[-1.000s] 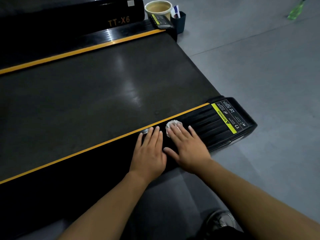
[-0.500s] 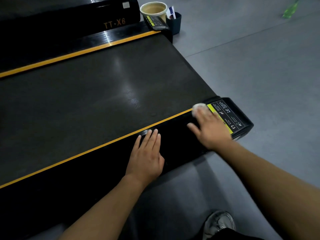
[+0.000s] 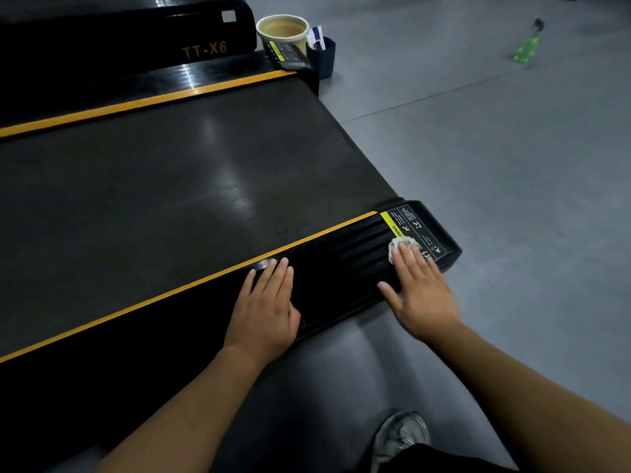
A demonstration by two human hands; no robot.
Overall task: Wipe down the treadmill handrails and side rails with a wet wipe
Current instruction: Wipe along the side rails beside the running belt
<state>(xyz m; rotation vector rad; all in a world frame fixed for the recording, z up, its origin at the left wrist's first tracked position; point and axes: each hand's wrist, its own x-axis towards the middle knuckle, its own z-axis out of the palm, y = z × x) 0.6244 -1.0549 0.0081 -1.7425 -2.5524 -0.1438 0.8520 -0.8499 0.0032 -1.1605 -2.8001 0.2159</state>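
Observation:
A black treadmill lies low on the floor, its dark belt [image 3: 191, 186] edged by orange stripes. The near side rail [image 3: 345, 264] is black and ribbed and ends in a cap with a yellow warning label [image 3: 415, 228]. My right hand [image 3: 421, 291] lies flat with straight fingers and presses a crumpled white wet wipe [image 3: 398, 246] onto the rail beside the label. My left hand [image 3: 264, 308] rests flat on the same rail, a little to the left, holding nothing. The far side rail [image 3: 164, 83] runs along the belt's other edge.
A beige cup [image 3: 283, 32] and a dark holder [image 3: 322, 56] with a card stand on the floor at the treadmill's far corner. A green bottle [image 3: 527, 46] lies on the grey floor at upper right. My shoe [image 3: 399, 435] is near the bottom edge.
My right hand slid the wipe rightward along the near rail to the labelled end, then drew back slightly toward the rail's outer edge. My left hand stayed in place.

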